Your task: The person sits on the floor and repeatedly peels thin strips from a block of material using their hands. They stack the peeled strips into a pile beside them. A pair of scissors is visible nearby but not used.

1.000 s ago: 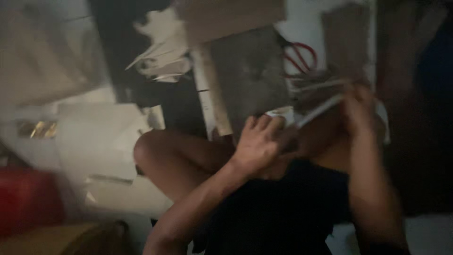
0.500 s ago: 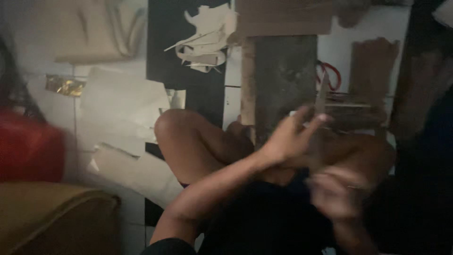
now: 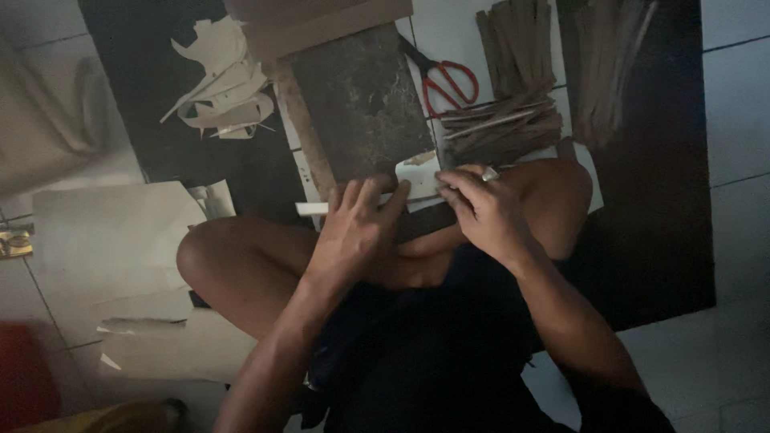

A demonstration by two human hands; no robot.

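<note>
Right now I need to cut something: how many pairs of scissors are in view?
1: the red-handled scissors lie on the floor beyond the dark board, left of the brown strip piles. More could be hidden under the paper.
</note>
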